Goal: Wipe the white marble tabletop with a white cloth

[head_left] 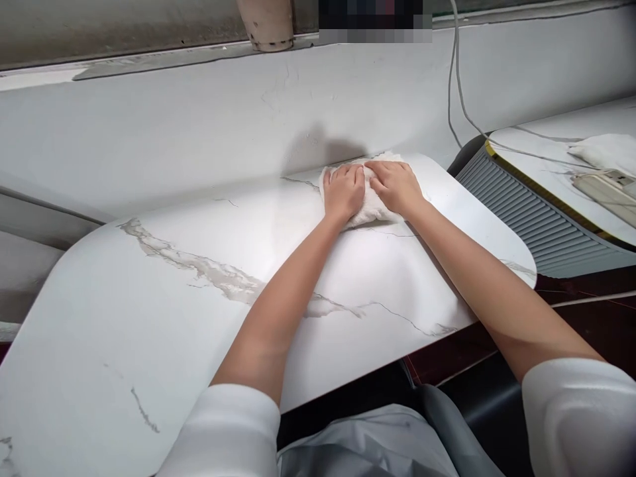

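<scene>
A white cloth (373, 211) lies bunched on the white marble-patterned table (189, 344), close to the wall at the table's back edge. Both arms reach forward to it. My left hand (345, 193) rests palm down on the cloth's left part, its fingers laid flat over the top. On the right part, my right hand (396, 185) presses down with its fingers stretched to the left and the thumb apart. The fingertips of the two hands nearly meet. The cloth's underside is hidden.
Behind the table runs a white wall (173, 146) with a ledge, where a pinkish container (268, 26) stands. Grey cables (460, 86) hang at the right. Beyond a gap there, another marble-patterned table (541, 142) bears a white cloth (609, 151) and a beige object (609, 189).
</scene>
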Demonstrator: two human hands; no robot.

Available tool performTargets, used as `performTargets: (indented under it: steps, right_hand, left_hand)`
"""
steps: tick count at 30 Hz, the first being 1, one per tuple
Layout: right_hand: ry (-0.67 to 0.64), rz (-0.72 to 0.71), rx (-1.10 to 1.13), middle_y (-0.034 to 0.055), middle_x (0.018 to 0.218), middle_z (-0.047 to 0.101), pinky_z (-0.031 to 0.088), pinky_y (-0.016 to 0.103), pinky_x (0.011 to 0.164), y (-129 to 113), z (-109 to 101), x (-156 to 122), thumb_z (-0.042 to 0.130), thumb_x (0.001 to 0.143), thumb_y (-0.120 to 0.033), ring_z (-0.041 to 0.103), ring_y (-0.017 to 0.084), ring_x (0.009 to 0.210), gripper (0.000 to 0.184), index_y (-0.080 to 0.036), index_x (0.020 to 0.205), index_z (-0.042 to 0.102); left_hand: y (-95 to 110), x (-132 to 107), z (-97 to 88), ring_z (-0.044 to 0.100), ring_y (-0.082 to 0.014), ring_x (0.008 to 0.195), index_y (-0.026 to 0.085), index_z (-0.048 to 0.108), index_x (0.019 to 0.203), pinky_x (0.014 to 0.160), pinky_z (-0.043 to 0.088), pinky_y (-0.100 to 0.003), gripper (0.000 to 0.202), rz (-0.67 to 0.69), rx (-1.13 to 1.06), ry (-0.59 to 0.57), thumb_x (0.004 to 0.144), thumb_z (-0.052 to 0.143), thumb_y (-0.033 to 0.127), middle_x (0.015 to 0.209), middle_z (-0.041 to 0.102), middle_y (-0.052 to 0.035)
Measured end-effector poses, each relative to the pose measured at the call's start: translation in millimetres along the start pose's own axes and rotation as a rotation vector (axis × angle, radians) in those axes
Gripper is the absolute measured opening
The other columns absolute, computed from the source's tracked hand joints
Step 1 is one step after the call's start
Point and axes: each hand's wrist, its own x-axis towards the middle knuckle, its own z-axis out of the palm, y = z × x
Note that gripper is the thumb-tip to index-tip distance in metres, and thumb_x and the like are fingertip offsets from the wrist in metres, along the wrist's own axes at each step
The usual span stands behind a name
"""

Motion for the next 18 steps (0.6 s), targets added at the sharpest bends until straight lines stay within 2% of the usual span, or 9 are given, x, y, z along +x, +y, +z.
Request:
performTargets:
  steps: [5,9,14,18]
  right_hand:
    - [0.024,0.014,0.024,0.0093,0.132,0.062,0.035,0.049,0.109,8,16,31,0.026,0.099,-0.032,0.053,0.03,0.124,0.048,-0.02,0.133,0.058]
    - [0.013,0.012,0.009,0.0107,0.126,0.065,0.036,0.049,0.108,13,22,46,0.025,0.101,-0.035,0.055,0.031,0.12,0.049,-0.019,0.131,0.06]
    - [-0.016,0.02,-0.032,0.0111,0.131,0.062,0.034,0.045,0.11,9,18,44,0.027,0.099,-0.027,0.053,0.029,0.124,0.048,-0.016,0.135,0.057]
    - [-0.028,-0.012,-0.035,0.011,0.138,0.057,0.032,0.044,0.112,0,12,28,0.028,0.097,-0.024,0.049,0.028,0.129,0.051,-0.013,0.139,0.053]
  left_hand:
    - [-9,26,0.0,0.048,-0.0158,0.135,0.028,0.057,0.133,0.124,0.021,-0.037,0.044,-0.021,0.041,0.012,0.1,0.028,0.026,0.139,0.06,-0.0014]
    - [-12,35,0.3,0.05,-0.0183,0.133,0.027,0.056,0.135,0.122,0.024,-0.036,0.044,-0.056,0.068,0.036,0.099,0.031,0.027,0.137,0.061,-0.0035]
    - [-11,33,1.0,0.047,-0.0186,0.136,0.026,0.054,0.138,0.124,0.021,-0.037,0.046,-0.047,0.08,0.026,0.1,0.028,0.027,0.141,0.058,-0.0046]
    - [-9,17,-2.0,0.044,-0.0188,0.139,0.021,0.052,0.14,0.126,0.017,-0.04,0.047,-0.042,0.079,0.021,0.1,0.029,0.026,0.145,0.055,-0.006]
